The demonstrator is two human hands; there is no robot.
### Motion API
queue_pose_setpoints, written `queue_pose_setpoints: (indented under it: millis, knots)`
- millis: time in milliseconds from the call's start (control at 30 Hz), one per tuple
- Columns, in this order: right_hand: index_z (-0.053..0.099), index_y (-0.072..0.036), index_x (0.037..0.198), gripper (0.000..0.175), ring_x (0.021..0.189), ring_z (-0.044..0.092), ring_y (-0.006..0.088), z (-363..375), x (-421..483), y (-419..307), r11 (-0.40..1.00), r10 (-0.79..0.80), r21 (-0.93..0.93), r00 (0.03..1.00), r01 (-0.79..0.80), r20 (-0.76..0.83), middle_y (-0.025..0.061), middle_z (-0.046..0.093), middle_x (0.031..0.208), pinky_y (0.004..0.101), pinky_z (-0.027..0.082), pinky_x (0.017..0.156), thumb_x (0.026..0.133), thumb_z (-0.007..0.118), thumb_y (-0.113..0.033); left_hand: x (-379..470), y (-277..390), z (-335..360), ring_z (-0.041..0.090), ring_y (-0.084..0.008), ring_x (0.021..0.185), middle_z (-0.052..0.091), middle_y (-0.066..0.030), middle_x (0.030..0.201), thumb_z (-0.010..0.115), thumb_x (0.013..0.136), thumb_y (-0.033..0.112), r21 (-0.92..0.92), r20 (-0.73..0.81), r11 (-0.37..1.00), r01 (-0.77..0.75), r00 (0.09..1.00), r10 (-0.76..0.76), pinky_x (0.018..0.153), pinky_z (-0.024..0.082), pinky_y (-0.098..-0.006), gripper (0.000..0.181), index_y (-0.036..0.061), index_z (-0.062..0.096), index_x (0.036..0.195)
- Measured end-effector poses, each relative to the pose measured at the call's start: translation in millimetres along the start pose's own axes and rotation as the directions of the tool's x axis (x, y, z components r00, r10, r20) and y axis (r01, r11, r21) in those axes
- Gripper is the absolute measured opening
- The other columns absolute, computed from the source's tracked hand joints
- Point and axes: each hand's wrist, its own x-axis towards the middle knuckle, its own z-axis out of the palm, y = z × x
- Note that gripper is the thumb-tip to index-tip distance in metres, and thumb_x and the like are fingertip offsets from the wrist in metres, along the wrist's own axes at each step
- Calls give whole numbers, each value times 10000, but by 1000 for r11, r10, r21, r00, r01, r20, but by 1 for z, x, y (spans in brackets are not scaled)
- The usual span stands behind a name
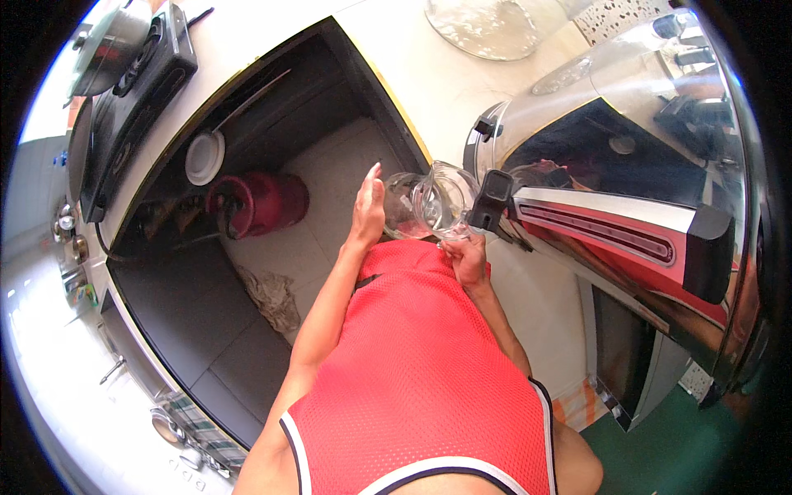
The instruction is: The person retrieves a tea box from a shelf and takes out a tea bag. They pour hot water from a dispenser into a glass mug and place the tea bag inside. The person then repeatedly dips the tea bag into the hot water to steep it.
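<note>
A clear glass jug (405, 207) is in front of my body, its rim and spout close to the black tap (492, 198) of a large stainless steel water dispenser (575, 124). My right hand (468, 257) has its fingers curled at the jug's near right side, around what looks like the handle. Beside the jug's left end, my left hand (369, 210) is held up flat, fingers straight and palm towards the glass. Whether that palm touches the jug cannot be made out. The glass is too clear and bright to tell if liquid is inside.
A red gas cylinder (272, 204) lies within the dark counter recess, near a white round plastic piece (205, 158). A crumpled cloth (272, 297) is on the floor tiles. Left, a black gas stove (145, 99) bears a metal pot (111, 49). A round clear container (482, 28) stands at the top.
</note>
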Motion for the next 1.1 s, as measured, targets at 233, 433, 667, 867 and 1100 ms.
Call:
queue_pose_setpoints:
  millis: [233,433,667,867,1100]
  knots:
    - [516,-44,637,125,497,414,84,14,-3,-9,1000,12,-22,997,-14,-83,-1,488,569,253,371,524,728,488,38,3,-25,-6,587,-264,819,579,-174,1064,298,854,700,-417,128,733,538,833,-538,767,469,-414,885,1,239,1394]
    - [489,-53,596,151,480,377,84,19,-5,-15,1000,-8,-24,997,6,-71,-7,448,543,257,343,513,729,485,18,2,-24,-5,587,-254,806,593,-186,1036,308,877,657,-341,96,793,505,858,-505,745,472,-432,850,-24,226,1379]
    - [510,-44,537,199,477,373,79,14,-1,-10,998,-52,42,998,54,-40,-6,460,532,235,298,483,735,536,-33,-1,-21,-3,600,-250,763,610,-173,996,355,897,593,-355,30,780,515,840,-541,674,493,-384,694,21,409,1287]
    - [456,-58,521,233,477,349,85,16,0,-12,999,-37,10,998,38,-46,-11,410,511,250,291,490,743,518,-27,0,-26,-5,598,-248,735,611,-176,994,396,894,560,-348,47,786,511,847,-530,661,491,-386,638,40,431,1261]
    - [421,-49,536,230,487,343,99,12,-1,-10,999,-35,-38,998,34,-43,-2,387,512,270,313,523,753,474,7,0,-29,-5,599,-244,719,609,-175,988,454,883,509,-356,54,785,507,850,-524,648,490,-383,574,60,443,1241]
